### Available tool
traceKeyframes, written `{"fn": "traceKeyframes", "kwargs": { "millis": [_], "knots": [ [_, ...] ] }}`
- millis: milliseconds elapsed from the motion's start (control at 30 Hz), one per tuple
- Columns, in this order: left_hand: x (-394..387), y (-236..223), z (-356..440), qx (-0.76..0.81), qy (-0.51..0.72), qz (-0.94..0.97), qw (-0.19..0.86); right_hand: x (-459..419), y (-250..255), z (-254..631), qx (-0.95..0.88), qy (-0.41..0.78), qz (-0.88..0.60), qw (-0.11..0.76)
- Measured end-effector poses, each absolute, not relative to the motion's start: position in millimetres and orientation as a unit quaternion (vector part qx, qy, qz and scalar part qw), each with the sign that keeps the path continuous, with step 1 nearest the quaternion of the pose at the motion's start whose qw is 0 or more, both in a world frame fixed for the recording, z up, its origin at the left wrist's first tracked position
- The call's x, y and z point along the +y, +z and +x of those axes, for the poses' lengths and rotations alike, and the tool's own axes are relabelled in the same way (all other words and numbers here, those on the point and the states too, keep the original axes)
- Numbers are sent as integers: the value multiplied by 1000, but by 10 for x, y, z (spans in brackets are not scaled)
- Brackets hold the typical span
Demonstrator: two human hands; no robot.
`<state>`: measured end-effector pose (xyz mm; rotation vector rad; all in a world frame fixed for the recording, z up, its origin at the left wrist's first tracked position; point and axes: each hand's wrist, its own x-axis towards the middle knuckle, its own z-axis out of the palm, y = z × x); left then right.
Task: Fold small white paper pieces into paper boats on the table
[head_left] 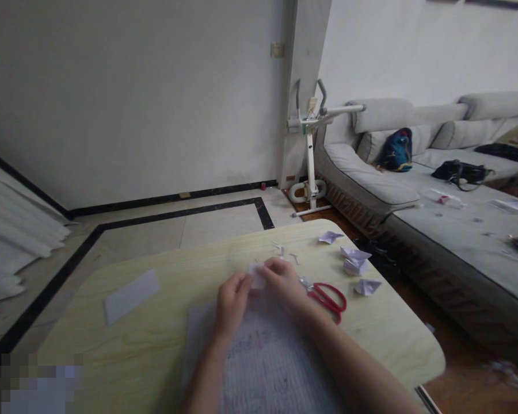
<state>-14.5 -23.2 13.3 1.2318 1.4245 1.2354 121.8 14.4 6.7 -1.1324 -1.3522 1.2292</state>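
Note:
Between my two hands is a small piece of white paper [257, 277], pinched from both sides above the table. My left hand [233, 299] has its fingers closed on the paper's left edge. My right hand [285, 279] grips the other side, its fingers curled and partly covering it. Under my forearms lies a large written sheet [271, 356] with dense lines. Red-handled scissors [330, 299] rest just right of my right hand, the blades partly hidden by it. Thin paper scraps [282, 251] are scattered beyond my fingers.
Several folded paper shapes [356, 261] stand along the right side of the wooden table [164, 356]. A white paper strip [132, 294] lies at the left. Past the table's right edge is a grey sofa [466, 253]; a white exercise machine [311, 155] stands by the wall.

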Motion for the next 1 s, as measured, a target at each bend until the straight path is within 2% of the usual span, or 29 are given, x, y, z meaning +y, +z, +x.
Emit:
{"fn": "traceKeyframes", "kwargs": {
  "millis": [267,467,767,1000],
  "knots": [
    [-258,119,-139,575,484,516,411,198,-4,1225,-511,518,-458,510],
    [-270,73,-137,555,466,574,381,141,61,1242,-535,577,-429,444],
    [-281,47,-124,556,456,606,342,143,68,1241,-563,543,-443,439],
    [-285,59,-112,545,462,599,361,141,99,1239,-577,506,-472,434]
  ]
}}
